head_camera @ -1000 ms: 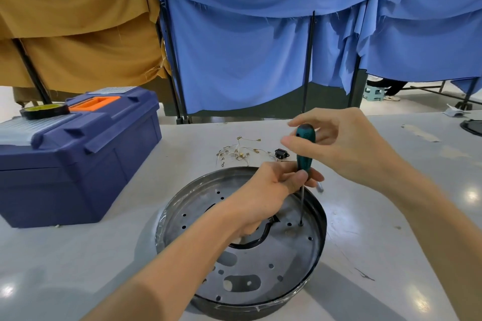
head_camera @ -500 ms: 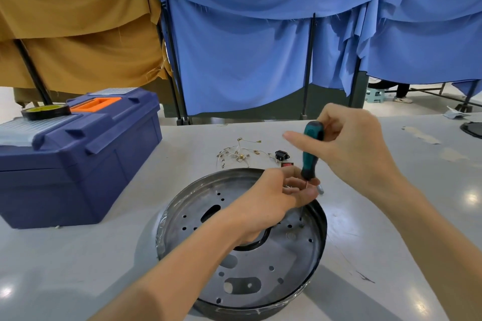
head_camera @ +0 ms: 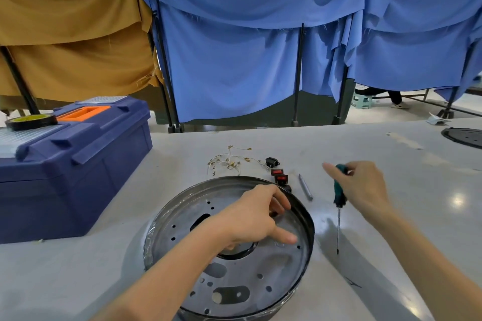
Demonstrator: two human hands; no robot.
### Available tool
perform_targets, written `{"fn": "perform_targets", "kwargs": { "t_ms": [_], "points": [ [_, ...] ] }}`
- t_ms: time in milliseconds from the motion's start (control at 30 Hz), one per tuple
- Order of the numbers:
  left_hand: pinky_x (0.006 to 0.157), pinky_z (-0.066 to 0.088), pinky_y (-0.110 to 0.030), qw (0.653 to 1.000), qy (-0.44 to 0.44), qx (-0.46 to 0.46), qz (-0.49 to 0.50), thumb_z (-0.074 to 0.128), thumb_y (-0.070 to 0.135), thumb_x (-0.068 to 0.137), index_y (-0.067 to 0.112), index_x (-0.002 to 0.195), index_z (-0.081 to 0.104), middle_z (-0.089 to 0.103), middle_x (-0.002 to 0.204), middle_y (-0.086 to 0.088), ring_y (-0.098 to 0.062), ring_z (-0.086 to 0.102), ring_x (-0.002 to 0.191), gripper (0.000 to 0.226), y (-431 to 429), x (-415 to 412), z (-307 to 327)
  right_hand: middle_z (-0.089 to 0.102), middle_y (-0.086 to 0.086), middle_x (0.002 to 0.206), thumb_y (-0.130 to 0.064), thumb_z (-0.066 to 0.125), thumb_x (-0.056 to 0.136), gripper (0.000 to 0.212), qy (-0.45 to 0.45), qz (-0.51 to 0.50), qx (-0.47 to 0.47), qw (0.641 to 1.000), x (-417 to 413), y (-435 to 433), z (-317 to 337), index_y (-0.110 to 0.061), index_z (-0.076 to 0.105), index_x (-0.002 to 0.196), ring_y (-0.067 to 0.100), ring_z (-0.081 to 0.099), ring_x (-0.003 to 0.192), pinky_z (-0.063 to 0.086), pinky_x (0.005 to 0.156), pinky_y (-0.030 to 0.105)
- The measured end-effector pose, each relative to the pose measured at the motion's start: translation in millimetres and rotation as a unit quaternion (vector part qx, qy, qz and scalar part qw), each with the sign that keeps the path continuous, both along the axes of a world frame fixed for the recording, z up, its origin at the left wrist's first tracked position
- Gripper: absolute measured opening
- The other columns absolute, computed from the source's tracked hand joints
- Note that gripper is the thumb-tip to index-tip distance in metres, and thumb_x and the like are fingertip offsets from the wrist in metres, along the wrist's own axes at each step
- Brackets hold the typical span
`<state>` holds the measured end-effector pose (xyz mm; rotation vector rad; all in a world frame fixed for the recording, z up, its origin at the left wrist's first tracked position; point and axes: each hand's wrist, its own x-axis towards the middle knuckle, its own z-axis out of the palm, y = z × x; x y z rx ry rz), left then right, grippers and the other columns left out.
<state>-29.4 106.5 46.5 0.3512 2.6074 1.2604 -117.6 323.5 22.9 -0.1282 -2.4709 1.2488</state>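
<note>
A round grey metal dish (head_camera: 260, 271) with many punched holes lies on the white table in front of me. My left hand (head_camera: 250, 219) reaches into it near the far rim, fingers bent down onto the floor of the dish and thumb stretched out to the right. A small dark spot shows under the fingertips; what it is cannot be told. My right hand (head_camera: 365, 187) grips a green-handled screwdriver (head_camera: 339, 197) to the right of the dish, outside it. The thin shaft points down at the tabletop.
A blue toolbox (head_camera: 78, 164) with a tape roll (head_camera: 31, 121) on its lid stands at the left. Behind the dish lie thin wires (head_camera: 229, 160), a black socket (head_camera: 271, 161), two red switches (head_camera: 279, 175) and a metal pin (head_camera: 305, 186). A black disc (head_camera: 464, 137) sits far right.
My right hand lifted the screwdriver out of the dish and carried it right, off the rim. My left hand left the shaft and dropped onto the dish floor. The view tilted up.
</note>
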Motion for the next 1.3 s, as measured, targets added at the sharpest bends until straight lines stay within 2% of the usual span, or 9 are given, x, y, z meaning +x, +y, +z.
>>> {"fn": "perform_targets", "kwargs": {
  "t_ms": [133, 467, 567, 667, 867, 1000, 1100, 1200, 1300],
  "points": [
    [0.1, 0.049, -0.034, 0.999, 0.027, -0.034, -0.003, 0.09, 0.021, 0.064, 0.021, 0.106, 0.062, 0.059, 0.113, 0.006, -0.011, 0.056, 0.109, 0.051, -1, 1, -1, 0.061, 0.016, 0.073, -0.04, 0.067, 0.09, 0.044, -0.092, -0.001, 0.109, 0.99, -13, -7, -28, 0.002, 0.058, 0.086, 0.023, 0.047, 0.06, 0.033, 0.054, 0.032],
    [0.102, 0.047, -0.037, 0.996, 0.067, -0.066, -0.008, 0.091, 0.022, 0.06, 0.021, 0.097, 0.067, 0.056, 0.111, 0.004, -0.012, 0.051, 0.112, 0.044, -1, 1, -3, 0.055, 0.0, 0.077, -0.045, 0.043, 0.101, 0.041, -0.1, -0.017, 0.356, 0.929, -27, -23, -28, -0.014, 0.039, 0.074, 0.024, 0.049, 0.071, 0.026, 0.049, 0.027],
    [0.103, 0.047, -0.037, 0.995, 0.07, -0.067, -0.007, 0.092, 0.022, 0.06, 0.021, 0.095, 0.067, 0.055, 0.111, 0.004, -0.012, 0.051, 0.112, 0.043, 0, 1, -4, 0.064, 0.008, 0.102, -0.053, 0.033, 0.101, 0.047, -0.077, -0.021, 0.375, 0.924, -29, -30, -24, -0.014, 0.047, 0.078, 0.032, 0.052, 0.096, 0.033, 0.07, 0.033],
    [0.103, 0.046, -0.036, 0.995, 0.072, -0.069, -0.004, 0.092, 0.023, 0.06, 0.021, 0.096, 0.067, 0.054, 0.112, 0.004, -0.011, 0.05, 0.112, 0.043, 0, 1, -3, 0.054, 0.006, 0.105, -0.061, 0.047, 0.094, 0.049, -0.083, 0.001, 0.363, 0.928, -33, -38, -25, -0.014, 0.058, 0.089, 0.035, 0.044, 0.112, 0.036, 0.089, 0.041],
    [0.104, 0.046, -0.036, 0.994, 0.081, -0.072, -0.002, 0.092, 0.024, 0.06, 0.017, 0.095, 0.071, 0.056, 0.109, 0.003, -0.012, 0.052, 0.11, 0.042, 0, 4, -3, 0.042, -0.001, 0.065, -0.009, 0.054, 0.086, 0.029, -0.078, -0.015, 0.342, 0.936, -33, -44, -35, -0.013, 0.038, 0.063, 0.031, 0.042, 0.1, 0.024, 0.075, 0.036],
    [0.101, 0.047, -0.036, 0.993, 0.092, -0.076, -0.007, 0.092, 0.025, 0.059, 0.015, 0.093, 0.074, 0.056, 0.105, 0.002, -0.014, 0.054, 0.105, 0.039, 0, 4, -3, 0.054, 0.003, 0.071, -0.014, 0.055, 0.095, 0.016, -0.016, 0.009, 0.207, 0.978, -34, -36, -26, -0.004, 0.065, 0.087, 0.032, 0.045, 0.097, 0.035, 0.077, 0.038],
    [0.097, 0.048, -0.034, 0.99, 0.106, -0.095, -0.01, 0.092, 0.027, 0.06, 0.016, 0.093, 0.075, 0.056, 0.106, 0.003, -0.013, 0.052, 0.104, 0.039, 1, 5, -3, 0.07, 0.005, 0.078, -0.015, 0.059, 0.096, 0.009, 0.028, 0.085, 0.038, 0.995, -25, -29, -1, -0.009, 0.064, 0.092, 0.024, 0.064, 0.083, 0.05, 0.07, 0.033],
    [0.094, 0.049, -0.032, 0.988, 0.116, -0.105, -0.006, 0.092, 0.028, 0.059, 0.017, 0.093, 0.075, 0.057, 0.106, 0.004, -0.011, 0.052, 0.101, 0.039, 2, 4, -3, 0.071, 0.006, 0.064, -0.01, 0.071, 0.088, 0.005, 0.037, 0.177, -0.118, 0.976, -8, -21, 25, -0.007, 0.071, 0.084, 0.011, 0.062, 0.057, 0.047, 0.051, 0.017],
    [0.093, 0.049, -0.031, 0.988, 0.119, -0.101, -0.003, 0.092, 0.027, 0.059, 0.017, 0.093, 0.075, 0.057, 0.106, 0.004, -0.01, 0.052, 0.101, 0.039, 2, 5, -3, 0.07, 0.013, 0.067, -0.011, 0.077, 0.079, 0.008, 0.014, 0.268, -0.256, 0.929, 8, -17, 40, -0.003, 0.076, 0.082, 0.013, 0.058, 0.056, 0.046, 0.049, 0.018]
  ]
}}
